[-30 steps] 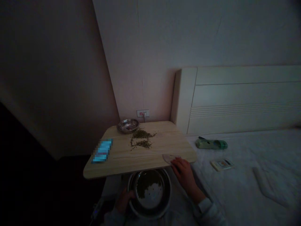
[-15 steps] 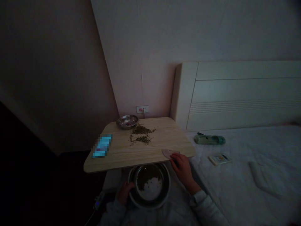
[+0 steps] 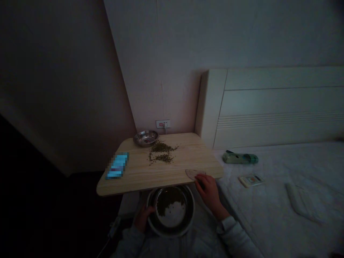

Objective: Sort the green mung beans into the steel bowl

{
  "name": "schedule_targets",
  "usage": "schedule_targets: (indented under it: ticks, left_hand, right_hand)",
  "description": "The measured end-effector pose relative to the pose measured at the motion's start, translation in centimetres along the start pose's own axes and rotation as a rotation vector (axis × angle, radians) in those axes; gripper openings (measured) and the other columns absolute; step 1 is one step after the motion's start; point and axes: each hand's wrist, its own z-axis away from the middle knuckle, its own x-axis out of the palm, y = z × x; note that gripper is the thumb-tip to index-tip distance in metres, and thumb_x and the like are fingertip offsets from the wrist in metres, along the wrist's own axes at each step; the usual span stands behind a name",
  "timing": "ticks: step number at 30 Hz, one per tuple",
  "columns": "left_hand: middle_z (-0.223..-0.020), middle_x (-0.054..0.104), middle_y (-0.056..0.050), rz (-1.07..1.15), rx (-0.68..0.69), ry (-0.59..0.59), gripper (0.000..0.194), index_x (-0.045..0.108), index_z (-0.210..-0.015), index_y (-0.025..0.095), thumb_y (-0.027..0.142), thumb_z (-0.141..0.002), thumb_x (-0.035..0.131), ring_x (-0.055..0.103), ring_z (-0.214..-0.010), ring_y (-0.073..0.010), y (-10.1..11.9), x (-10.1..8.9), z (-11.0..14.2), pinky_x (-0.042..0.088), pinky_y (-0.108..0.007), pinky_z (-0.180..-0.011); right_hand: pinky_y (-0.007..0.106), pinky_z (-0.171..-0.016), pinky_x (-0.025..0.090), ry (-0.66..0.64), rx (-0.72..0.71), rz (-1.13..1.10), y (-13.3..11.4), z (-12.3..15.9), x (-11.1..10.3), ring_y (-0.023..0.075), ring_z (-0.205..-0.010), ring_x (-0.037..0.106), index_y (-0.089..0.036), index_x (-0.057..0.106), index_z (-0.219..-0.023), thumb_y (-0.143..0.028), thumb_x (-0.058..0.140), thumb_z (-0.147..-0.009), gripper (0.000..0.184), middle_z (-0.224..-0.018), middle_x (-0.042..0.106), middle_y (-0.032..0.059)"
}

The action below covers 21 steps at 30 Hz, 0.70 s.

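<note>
My left hand (image 3: 143, 216) is closed on the left rim of a large metal bowl (image 3: 172, 234), below the table's front edge. Small dark green beans (image 3: 164, 201) cover part of the bowl's bottom. At the front right of the wooden table (image 3: 129, 184), my right hand (image 3: 209, 191) has its fingers closed on a flat, see-through half-round protractor (image 3: 191, 174), which lies against the tabletop. More of the beans (image 3: 161, 147) are scattered in a loose patch toward the back of the table, apart from both hands.
A smaller shallow metal bowl (image 3: 146, 139) stands at the table's back left. A lit, pixelated phone (image 3: 117, 165) lies at the left. On the bed (image 3: 268, 215) are a green transparent bottle (image 3: 240, 158), a white card-like item (image 3: 251, 180) and folded cloth (image 3: 303, 202). A wall socket (image 3: 162, 124) holds a plug.
The view has shifted very slightly. Both hands, the bowl, the protractor and the beans keep nearly the same places.
</note>
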Motion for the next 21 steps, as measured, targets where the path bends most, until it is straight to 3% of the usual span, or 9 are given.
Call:
schedule_targets:
  ticks: [18, 21]
  left_hand:
    - [-0.056, 0.061, -0.001, 0.059, -0.05, -0.053, 0.01, 0.061, -0.054, 0.019, 0.029, -0.052, 0.057, 0.057, -0.062, -0.0216, 0.3, 0.1, 0.0, 0.044, -0.034, -0.064]
    - [-0.054, 0.06, -0.001, 0.002, 0.009, 0.005, 0.012, 0.061, -0.052, 0.018, 0.03, -0.053, 0.057, 0.056, -0.06, -0.0207, -0.3, 0.0, -0.2, 0.044, -0.034, -0.062]
  right_hand:
    - [0.039, -0.078, 0.043, -0.003, 0.003, -0.004, 0.2, 0.1, 0.1, 0.0208, -0.089, 0.054, -0.019, 0.059, -0.09, -0.031, 0.048, -0.08, 0.02, -0.094, 0.062, 0.0078]
    - [0.039, -0.079, 0.042, -0.003, 0.008, -0.01, 0.1, 0.1, 0.1, 0.0205, -0.089, 0.054, -0.018, 0.059, -0.09, -0.029, 0.048, -0.079, 0.019, -0.094, 0.062, 0.0077]
